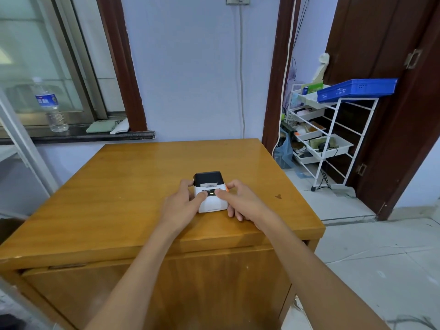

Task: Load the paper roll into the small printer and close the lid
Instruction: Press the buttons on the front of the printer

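Note:
A small white printer (212,203) with a black lid (207,178) sits on the wooden table (123,186). The lid lies down over the body, and a short strip of paper (209,184) pokes out at its front edge. The paper roll itself is hidden. My left hand (182,202) grips the printer's left side, thumb resting on its top. My right hand (240,201) holds the right side, thumb on the top panel beside a small dark display.
A water bottle (51,106) and a folded cloth (102,126) rest on the window sill at the back left. A white wire rack (333,139) with a blue tray (357,89) stands to the right of the table, by a dark door.

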Demonstrator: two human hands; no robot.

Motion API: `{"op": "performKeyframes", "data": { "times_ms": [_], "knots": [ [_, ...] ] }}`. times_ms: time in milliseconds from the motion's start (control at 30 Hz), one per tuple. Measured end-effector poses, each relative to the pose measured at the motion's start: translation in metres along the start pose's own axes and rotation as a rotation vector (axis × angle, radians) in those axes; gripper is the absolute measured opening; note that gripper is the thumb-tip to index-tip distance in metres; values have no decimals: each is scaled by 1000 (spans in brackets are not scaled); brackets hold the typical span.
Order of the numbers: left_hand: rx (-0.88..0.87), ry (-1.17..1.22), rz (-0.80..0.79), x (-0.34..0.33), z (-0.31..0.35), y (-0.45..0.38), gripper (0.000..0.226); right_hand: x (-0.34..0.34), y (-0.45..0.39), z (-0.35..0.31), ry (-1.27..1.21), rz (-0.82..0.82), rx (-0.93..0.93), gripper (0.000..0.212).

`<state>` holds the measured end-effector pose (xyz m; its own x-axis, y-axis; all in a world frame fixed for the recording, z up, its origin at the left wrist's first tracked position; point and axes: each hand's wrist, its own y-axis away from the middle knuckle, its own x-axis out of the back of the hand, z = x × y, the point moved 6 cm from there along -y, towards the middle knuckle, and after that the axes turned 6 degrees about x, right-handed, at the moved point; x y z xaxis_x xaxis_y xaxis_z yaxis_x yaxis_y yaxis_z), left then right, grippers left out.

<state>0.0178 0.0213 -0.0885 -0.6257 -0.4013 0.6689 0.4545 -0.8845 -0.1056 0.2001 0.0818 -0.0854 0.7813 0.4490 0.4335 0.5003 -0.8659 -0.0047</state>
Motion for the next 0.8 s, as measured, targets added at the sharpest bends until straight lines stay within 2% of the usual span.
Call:
{"op": "performKeyframes", "data": {
  "times_ms": [800],
  "knots": [
    [1, -38, 18, 2, 3, 3, 49, 0, 1, -1, 1, 6, 10, 47]
  ]
}}
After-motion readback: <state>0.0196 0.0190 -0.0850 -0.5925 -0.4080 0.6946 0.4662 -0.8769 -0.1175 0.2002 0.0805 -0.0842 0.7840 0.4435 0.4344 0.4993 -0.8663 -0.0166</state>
